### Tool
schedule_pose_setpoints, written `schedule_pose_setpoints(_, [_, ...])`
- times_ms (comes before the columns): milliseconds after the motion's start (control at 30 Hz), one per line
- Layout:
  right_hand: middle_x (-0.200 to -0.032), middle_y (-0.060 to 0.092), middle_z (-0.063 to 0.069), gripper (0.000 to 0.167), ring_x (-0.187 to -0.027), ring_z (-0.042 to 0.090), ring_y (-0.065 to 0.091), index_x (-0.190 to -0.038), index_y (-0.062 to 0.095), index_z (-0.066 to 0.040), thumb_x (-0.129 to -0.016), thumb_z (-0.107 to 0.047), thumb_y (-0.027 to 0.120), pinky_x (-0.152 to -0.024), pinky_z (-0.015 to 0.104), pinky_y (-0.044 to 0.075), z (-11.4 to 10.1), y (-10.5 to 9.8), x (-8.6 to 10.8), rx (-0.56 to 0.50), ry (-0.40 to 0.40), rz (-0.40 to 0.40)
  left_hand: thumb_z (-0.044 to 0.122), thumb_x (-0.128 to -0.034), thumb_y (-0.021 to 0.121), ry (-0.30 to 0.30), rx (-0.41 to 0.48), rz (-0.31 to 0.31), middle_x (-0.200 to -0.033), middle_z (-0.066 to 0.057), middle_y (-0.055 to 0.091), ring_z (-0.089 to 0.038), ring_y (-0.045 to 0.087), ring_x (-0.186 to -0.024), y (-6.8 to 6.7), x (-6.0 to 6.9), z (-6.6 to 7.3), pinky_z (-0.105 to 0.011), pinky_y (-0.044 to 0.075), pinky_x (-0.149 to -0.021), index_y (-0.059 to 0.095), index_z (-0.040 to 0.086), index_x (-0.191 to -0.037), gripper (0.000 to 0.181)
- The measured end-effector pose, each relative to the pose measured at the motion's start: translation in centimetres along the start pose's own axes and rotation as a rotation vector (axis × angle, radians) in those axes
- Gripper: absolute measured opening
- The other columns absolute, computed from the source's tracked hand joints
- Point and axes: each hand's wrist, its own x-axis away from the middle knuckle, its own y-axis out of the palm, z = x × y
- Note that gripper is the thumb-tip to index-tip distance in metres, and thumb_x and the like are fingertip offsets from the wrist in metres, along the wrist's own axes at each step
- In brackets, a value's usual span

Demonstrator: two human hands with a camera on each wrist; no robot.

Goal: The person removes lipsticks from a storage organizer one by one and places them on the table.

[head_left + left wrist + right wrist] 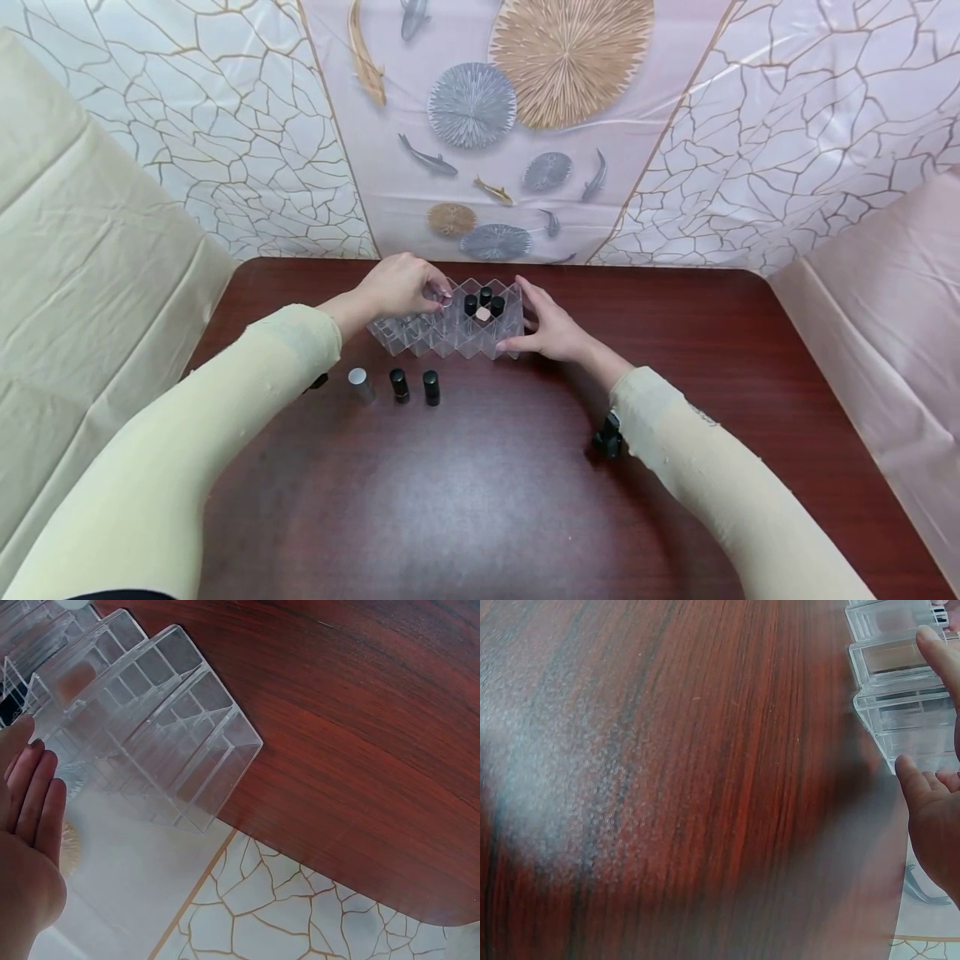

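A clear diamond-lattice lipstick organizer (450, 337) stands near the back of the table. Over its middle, my left hand (401, 285) pinches a small tube with a clear-looking end (447, 298); its lower part is hidden. My right hand (553, 325) grips the organizer's right end, thumb at the front corner and fingers at the back. Within the right half stand several lipstick tubes: black-capped ones (497, 307) around a pale pink-capped one (483, 314). In the left wrist view, the organizer's bare cells (180, 712) lie beside my left fingers (37, 795).
In front of the organizer, a silver-capped tube (360, 385) and two black tubes (399, 386) stand in a row on the dark red wooden table (420, 500). A patterned cloth (480, 192) hangs behind the table's back edge. Small black devices (609, 437) sit at the wrists.
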Motion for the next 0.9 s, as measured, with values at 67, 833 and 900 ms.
schedule_pose_setpoints(67, [-0.172,0.016,0.026,0.121,-0.159,0.038,0.029,-0.171,0.008,-0.004,-0.083,-0.002,0.091,-0.116,0.049,0.044,-0.1,0.0,0.0,0.003,-0.003,-0.002,0.017,-0.0882,0.085,-0.003,0.008,0.004,-0.098,0.006,0.082,-0.015,0.077,-0.092,-0.2,0.1,0.1,-0.041,0.059,-0.084,0.085,0.018,-0.103,0.015])
schedule_pose_setpoints(833, [-0.173,0.016,0.023,0.122,-0.16,0.035,0.027,-0.172,0.007,-0.008,-0.084,-0.005,0.091,-0.117,0.049,0.044,-0.1,-0.1,0.0,0.012,0.01,-0.016,0.018,-0.0902,0.083,0.012,-0.015,0.072,-0.104,0.003,0.083,-0.019,0.077,-0.093,-4.1,1.2,1.7,-0.042,0.059,-0.082,0.085,0.017,-0.11,0.02])
schedule_pose_setpoints(900, [-0.173,0.015,0.023,0.122,-0.16,0.035,0.027,-0.172,0.007,-0.008,-0.084,-0.004,0.091,-0.117,0.049,0.044,0.0,-0.2,0.0,0.009,0.01,-0.015,0.017,-0.0899,0.083,0.018,-0.016,0.079,-0.103,0.003,0.083,-0.017,0.077,-0.091,-4.3,1.3,1.8,-0.042,0.059,-0.082,0.085,0.017,-0.111,0.021])
